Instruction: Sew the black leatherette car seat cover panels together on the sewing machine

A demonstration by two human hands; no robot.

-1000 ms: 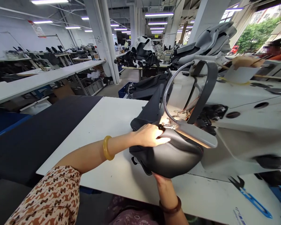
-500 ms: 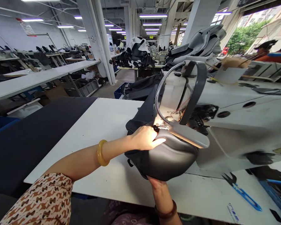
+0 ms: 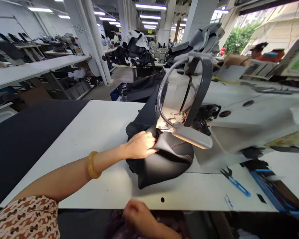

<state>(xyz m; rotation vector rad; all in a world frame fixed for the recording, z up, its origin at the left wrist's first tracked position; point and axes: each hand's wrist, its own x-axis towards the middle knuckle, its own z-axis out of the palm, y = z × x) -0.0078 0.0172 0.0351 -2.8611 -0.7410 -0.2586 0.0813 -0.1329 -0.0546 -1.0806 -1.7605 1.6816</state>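
My left hand [image 3: 142,145], with a yellow bangle [image 3: 94,165] on its wrist, grips the edge of a black leather-like cover [image 3: 161,169] just left of the needle area. The cover lies bunched on the white table, its near part folded, with orange stitching on the right side. Over it stands a sewing machine [image 3: 175,96], its presser foot [image 3: 164,128] lit by a lamp [image 3: 191,135]. At the table's front edge, apart from the cover, is my right hand [image 3: 138,214]. Its fingers look curled and slightly blurred, with nothing visible in them.
Blue-handled scissors-like snips [image 3: 235,182] lie on the table at the right, beside a blue tray [image 3: 266,189]. Dark fabric [image 3: 35,132] covers the left side. A blue crate [image 3: 118,91] stands behind the table, and piles of cut pieces [image 3: 133,48] are farther back.
My right hand has let go of the cover's underside and come down toward the table's front edge. The cover's near part has folded, showing orange stitching. The view has shifted right.
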